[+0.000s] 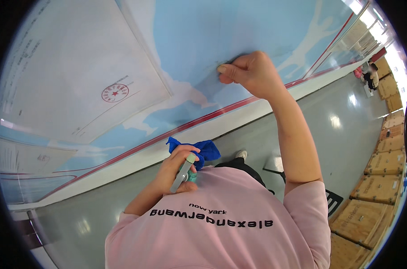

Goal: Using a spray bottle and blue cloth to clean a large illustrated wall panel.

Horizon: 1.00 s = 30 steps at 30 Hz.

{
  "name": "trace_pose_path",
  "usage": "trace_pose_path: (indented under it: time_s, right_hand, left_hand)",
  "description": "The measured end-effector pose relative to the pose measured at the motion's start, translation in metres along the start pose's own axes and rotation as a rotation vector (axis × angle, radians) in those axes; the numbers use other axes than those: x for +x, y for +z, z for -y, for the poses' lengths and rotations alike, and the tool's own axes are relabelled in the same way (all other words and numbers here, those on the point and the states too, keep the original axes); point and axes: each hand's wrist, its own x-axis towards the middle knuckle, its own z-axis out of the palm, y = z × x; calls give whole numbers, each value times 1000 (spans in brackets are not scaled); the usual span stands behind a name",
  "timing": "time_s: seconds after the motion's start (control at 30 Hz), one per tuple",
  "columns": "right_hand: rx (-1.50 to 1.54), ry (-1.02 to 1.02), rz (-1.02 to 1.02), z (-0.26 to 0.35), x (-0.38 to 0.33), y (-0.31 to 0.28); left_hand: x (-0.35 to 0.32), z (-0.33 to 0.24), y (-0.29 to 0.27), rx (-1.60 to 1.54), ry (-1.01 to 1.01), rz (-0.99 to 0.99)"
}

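Note:
My right hand (252, 74) is raised to a glossy light-blue wall panel (194, 36). Its thumb and fingers are curled together beside a dark smudge (219, 62) on the surface. Whatever might be between those fingers is hidden. Lower down, in front of my chest, my left hand (167, 172) is closed around a spray bottle (183, 174) with a grey head and green parts, seen from above. A bunched blue cloth (208, 150) is held in the same hand, sticking out past the fingers.
A large white document with a red round stamp (115, 93) covers the panel's left side. Below the panel runs a white ledge (143, 162) above the grey floor (342, 119). Wooden crates (382, 161) line the right side; a person (372, 77) sits far off.

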Motion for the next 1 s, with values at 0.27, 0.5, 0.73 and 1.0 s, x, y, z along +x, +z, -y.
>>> trace_pose_path:
  time_s: [0.27,0.5,0.73,1.0]
  right_hand:
    - [64,190,-12,9,4,-3]
    - [102,79,-53,1,2,5]
    - [87,-70,-75,-11,4,11]
    - [55,208,26,16,5,3]
  left_hand:
    - [-6,1,7,-32,-48,-58]
    - [-4,2,3,-47,-86,-31]
    - [-4,1,3,-33,-48,-24]
    - [-8,6,6,-29,-85,-38]
